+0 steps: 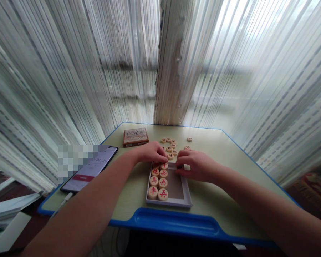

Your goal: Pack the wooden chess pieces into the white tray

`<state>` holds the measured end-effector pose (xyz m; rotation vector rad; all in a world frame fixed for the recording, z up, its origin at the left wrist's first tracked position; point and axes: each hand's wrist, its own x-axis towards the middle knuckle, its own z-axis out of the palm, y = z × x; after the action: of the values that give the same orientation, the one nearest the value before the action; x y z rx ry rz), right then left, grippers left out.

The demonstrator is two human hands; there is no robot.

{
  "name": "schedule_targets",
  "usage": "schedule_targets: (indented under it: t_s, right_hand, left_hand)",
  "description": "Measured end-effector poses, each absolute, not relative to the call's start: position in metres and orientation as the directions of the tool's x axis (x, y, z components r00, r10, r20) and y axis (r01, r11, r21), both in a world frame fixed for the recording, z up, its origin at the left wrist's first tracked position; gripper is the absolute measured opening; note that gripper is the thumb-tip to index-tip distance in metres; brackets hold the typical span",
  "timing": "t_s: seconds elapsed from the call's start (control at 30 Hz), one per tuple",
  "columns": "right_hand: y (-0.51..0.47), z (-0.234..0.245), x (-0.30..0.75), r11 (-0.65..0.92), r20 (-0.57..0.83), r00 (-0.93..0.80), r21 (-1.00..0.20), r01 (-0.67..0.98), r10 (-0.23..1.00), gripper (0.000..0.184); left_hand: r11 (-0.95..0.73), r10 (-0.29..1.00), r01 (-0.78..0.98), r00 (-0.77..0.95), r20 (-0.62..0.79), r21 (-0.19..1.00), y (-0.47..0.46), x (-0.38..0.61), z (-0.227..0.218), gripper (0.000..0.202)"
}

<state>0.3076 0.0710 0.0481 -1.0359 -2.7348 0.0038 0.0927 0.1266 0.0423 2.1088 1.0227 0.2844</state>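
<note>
A shallow white box tray point(187, 194) lies in front of me. Its left part holds two columns of round Chinese chess pieces point(163, 182) with red characters; its right part shows a bare brown-grey bottom. My left hand point(153, 151) is over the tray's far left end, with thumb and fingers closed together right by the farthest pieces. Whatever is between those fingertips is hidden. At the far right corner of the tray, my right hand point(192, 163) is curled, its thumb and fingers around the rim. Part of the white rim shows between them.
More loose chess pieces point(169, 149) lie beyond the tray, with a single piece point(189, 139) farther right. A printed brown box point(136, 137) stands back left. A phone point(87, 171) with a cable rests at the left. The table point(224, 153) has a blue edge; striped curtains hang behind.
</note>
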Motion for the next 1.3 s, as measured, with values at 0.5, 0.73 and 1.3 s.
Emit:
schedule_targets:
  t_s: [0.5,0.73,1.3]
  right_hand:
    - [0.0676,0.0516,0.3073,0.682,0.133,-0.671,-0.208,0.701,0.73,0.014]
    - [0.0669,0.0497,0.3059,0.651,0.168,-0.629,-0.215,0.728,0.759,0.012]
    - [0.0633,0.0525,0.3037,0.616,0.091,-0.614,-0.228,0.754,0.784,0.016]
  left_hand:
    - [-0.32,0.745,0.542,0.651,-0.147,0.777,0.1282,0.0925,0.0415,0.026]
    - [-0.336,0.739,0.562,0.654,-0.157,0.756,0.1296,0.0924,0.041,0.028]
    - [-0.319,0.742,0.57,0.647,-0.174,0.757,0.1283,0.0922,0.0422,0.031]
